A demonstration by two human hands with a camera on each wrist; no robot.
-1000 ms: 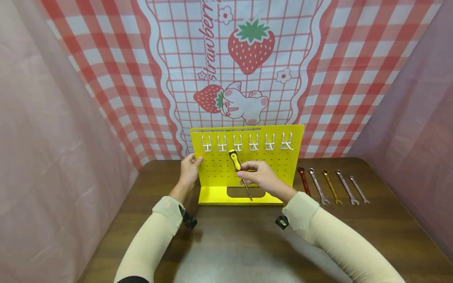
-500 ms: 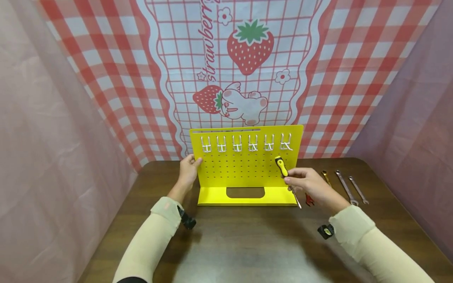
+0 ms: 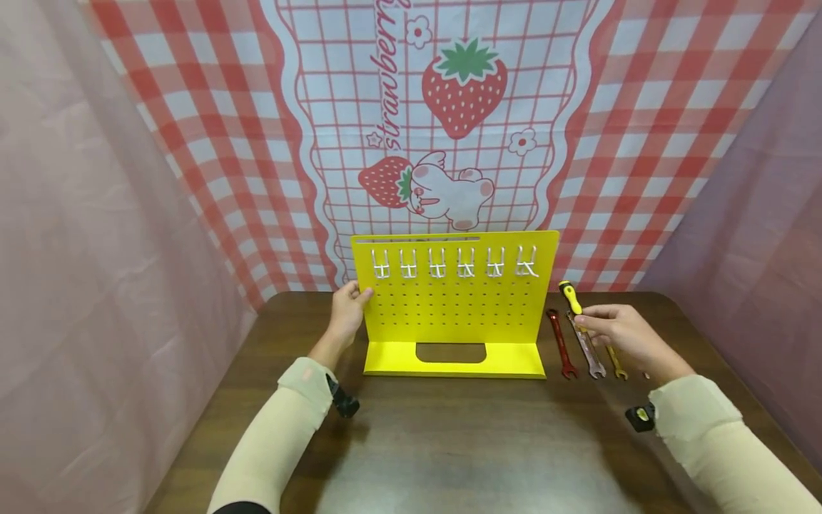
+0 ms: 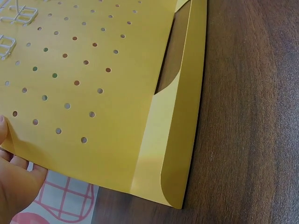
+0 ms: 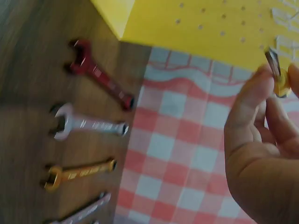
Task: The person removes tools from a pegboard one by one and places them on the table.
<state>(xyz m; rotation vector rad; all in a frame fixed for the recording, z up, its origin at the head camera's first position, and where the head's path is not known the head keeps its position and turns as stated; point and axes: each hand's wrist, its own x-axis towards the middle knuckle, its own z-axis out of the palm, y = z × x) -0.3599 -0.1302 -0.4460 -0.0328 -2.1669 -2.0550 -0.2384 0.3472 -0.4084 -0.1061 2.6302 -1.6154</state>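
My left hand [image 3: 347, 314] pinches the left edge of a yellow pegboard [image 3: 449, 307], thumb on its front and fingers behind. The board stands upright on its folded base, with a row of white wire hooks [image 3: 466, 264] across the top. Off to the board's right, my right hand [image 3: 632, 339] grips a screwdriver [image 3: 570, 296] with a yellow-and-black handle, raised above the wrenches and tilted. In the right wrist view its metal shaft [image 5: 273, 62] points toward the camera between thumb and fingers. The hand hides parts of the wrenches below in the head view.
Right of the board lie a red wrench [image 3: 562, 346], a silver wrench [image 3: 588, 351] and a gold wrench [image 3: 618, 363] on the brown wooden table [image 3: 449, 442]. Another silver wrench [image 5: 88, 209] shows in the right wrist view. A checked strawberry cloth [image 3: 462, 100] hangs behind.
My right hand has carried the screwdriver rightward, from in front of the pegboard to over the wrenches. The left hand has kept its hold on the board's edge.
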